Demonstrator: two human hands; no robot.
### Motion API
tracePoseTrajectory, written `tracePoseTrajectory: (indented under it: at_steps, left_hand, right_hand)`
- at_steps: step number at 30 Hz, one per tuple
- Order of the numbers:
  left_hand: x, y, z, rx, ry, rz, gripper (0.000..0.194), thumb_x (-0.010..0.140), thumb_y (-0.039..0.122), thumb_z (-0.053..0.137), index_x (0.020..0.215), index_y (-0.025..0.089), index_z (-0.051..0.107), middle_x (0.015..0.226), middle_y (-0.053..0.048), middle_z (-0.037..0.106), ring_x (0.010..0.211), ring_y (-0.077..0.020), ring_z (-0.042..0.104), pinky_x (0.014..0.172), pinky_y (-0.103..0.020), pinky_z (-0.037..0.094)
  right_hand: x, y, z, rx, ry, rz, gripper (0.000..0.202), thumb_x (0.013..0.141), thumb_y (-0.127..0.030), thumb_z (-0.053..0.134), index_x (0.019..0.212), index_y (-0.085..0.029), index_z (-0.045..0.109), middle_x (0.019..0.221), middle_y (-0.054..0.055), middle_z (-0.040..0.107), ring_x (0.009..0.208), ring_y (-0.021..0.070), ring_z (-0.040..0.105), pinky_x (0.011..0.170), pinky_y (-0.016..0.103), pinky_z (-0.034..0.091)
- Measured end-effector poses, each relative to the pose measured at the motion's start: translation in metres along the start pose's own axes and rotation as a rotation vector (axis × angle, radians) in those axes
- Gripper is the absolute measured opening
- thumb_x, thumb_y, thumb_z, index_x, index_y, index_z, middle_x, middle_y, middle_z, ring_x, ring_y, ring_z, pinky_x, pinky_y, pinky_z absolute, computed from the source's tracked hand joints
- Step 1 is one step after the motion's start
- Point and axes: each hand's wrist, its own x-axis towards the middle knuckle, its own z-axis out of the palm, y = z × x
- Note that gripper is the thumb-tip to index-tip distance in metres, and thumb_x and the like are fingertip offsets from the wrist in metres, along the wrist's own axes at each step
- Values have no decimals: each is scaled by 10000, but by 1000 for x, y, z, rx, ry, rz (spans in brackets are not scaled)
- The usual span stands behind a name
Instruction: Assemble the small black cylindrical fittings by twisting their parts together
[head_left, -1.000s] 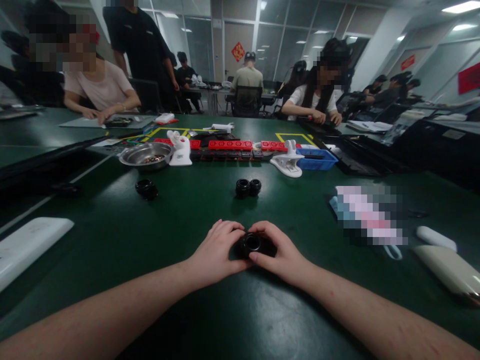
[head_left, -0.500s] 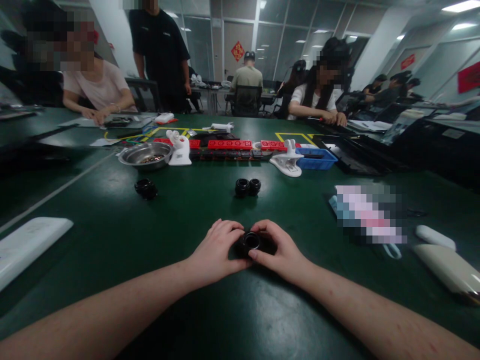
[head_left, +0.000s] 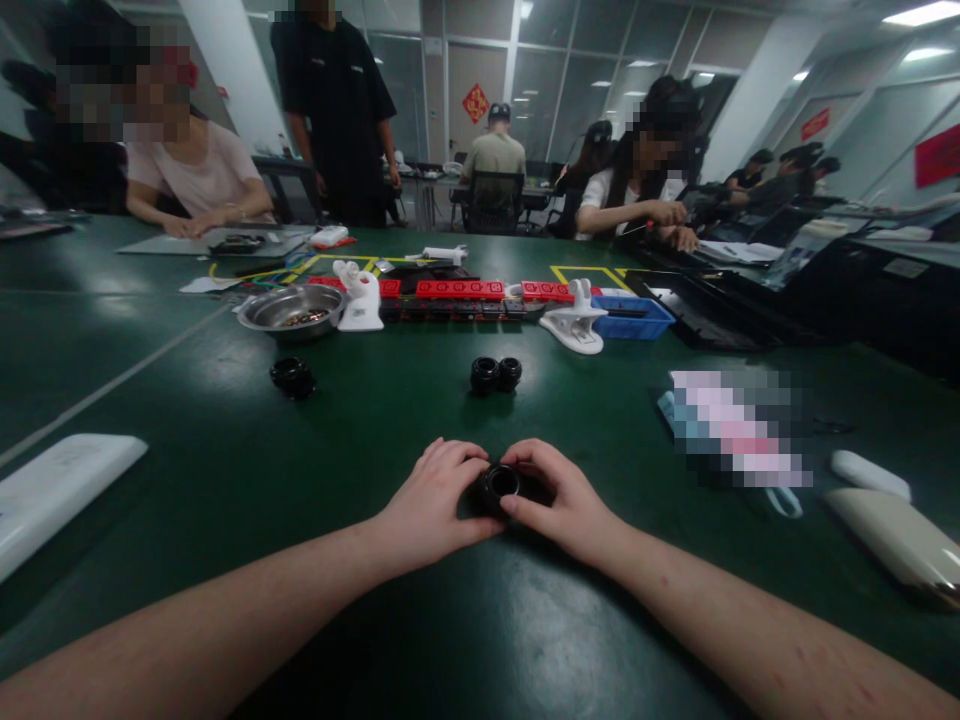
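Observation:
Between both hands a black ring-shaped part [head_left: 492, 496] stands on the green table with its round opening upward. My left hand [head_left: 431, 497] closes on its left side, fingers behind and thumb in front. From the right, my right hand [head_left: 559, 497] grips the same part, its thumb on the near rim and its fingers curled behind. Farther out, two similar black ring-shaped parts [head_left: 484, 375] stand side by side. Another black cluster of such parts [head_left: 291, 376] sits to the left; how many pieces it has I cannot tell.
A steel bowl [head_left: 259, 312] holds small copper-coloured pieces. White clip stands [head_left: 361, 303], red strips [head_left: 459, 289] and a blue tray [head_left: 637, 320] line the back. A white case [head_left: 71, 490] lies left; a cream object [head_left: 892, 540] lies right. People sit across the table.
My right thumb has shifted slightly on the rim; otherwise both hands and the ring-shaped part stay put. Across the table, the person on the right has raised a hand, and the standing person has moved right.

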Motion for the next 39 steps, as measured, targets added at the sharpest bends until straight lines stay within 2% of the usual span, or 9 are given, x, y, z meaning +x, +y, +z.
tracePoseTrajectory:
  at_steps: [3, 6, 13, 16, 20, 29, 32, 35, 39]
  left_hand:
    - [0, -1, 0, 5, -8, 3, 398, 677, 423, 638, 996, 205, 546, 1083, -46, 507, 1043, -237, 446, 1000, -478, 240]
    - [0, -2, 1, 5, -9, 7, 381, 679, 415, 640, 983, 206, 546, 1082, -44, 508, 1043, -234, 447, 998, -478, 240]
    - [0, -1, 1, 6, -8, 2, 375, 684, 426, 628, 981, 209, 555, 1069, -37, 509, 1039, -240, 454, 1006, -485, 231]
    - [0, -1, 0, 6, -17, -6, 403, 684, 433, 627, 1009, 210, 548, 1088, -42, 503, 1052, -242, 445, 1005, -486, 231]
    - [0, 0, -1, 2, -27, -8, 395, 687, 426, 628, 1005, 207, 545, 1105, -47, 499, 1062, -239, 438, 1012, -485, 218]
    - [0, -1, 1, -1, -22, 0, 358, 706, 432, 604, 985, 214, 550, 1089, -52, 504, 1054, -241, 444, 1011, -499, 211]
    - [0, -2, 1, 7, -24, -1, 400, 695, 429, 620, 1017, 206, 538, 1104, -59, 498, 1062, -241, 439, 1012, -494, 213]
    - [0, -2, 1, 8, -29, 4, 418, 694, 437, 619, 1032, 208, 531, 1119, -60, 496, 1076, -245, 430, 1014, -493, 211]
    - [0, -2, 1, 2, -28, 12, 387, 698, 434, 614, 1014, 224, 538, 1116, -49, 499, 1071, -243, 436, 1013, -497, 209]
  right_hand:
    - [0, -1, -2, 57, -44, -75, 283, 779, -228, 494, 1061, -216, 498, 1066, 68, 514, 1007, 213, 497, 880, 401, 400]
    - [-1, 0, -1, 112, -42, -35, 359, 777, -251, 518, 1126, -219, 436, 1126, 78, 495, 1046, 215, 486, 906, 408, 389]
    - [-2, 1, 3, 71, 17, 54, 314, 693, -308, 643, 929, -196, 469, 911, 42, 521, 871, 194, 542, 797, 369, 463]
    - [-2, 2, -1, 75, -45, -27, 255, 766, -256, 535, 1014, -207, 504, 1007, 59, 521, 955, 206, 523, 851, 392, 431]
    - [-3, 2, -3, 158, -65, -44, 366, 792, -246, 486, 1153, -225, 430, 1153, 79, 482, 1081, 220, 464, 924, 421, 375]
    - [-1, -1, 2, 88, -5, 55, 357, 669, -327, 662, 938, -200, 465, 919, 43, 515, 875, 201, 533, 800, 376, 449]
    - [-1, -2, -2, 62, -49, -16, 279, 739, -258, 566, 1004, -206, 499, 999, 62, 528, 955, 214, 517, 858, 399, 413]
    - [-2, -2, -4, 140, -103, -75, 351, 787, -222, 462, 1138, -223, 455, 1155, 75, 496, 1088, 225, 457, 930, 428, 357]
    - [-4, -1, -1, 169, -83, -22, 463, 771, -262, 531, 1198, -213, 360, 1159, 90, 485, 1073, 223, 472, 919, 422, 377]
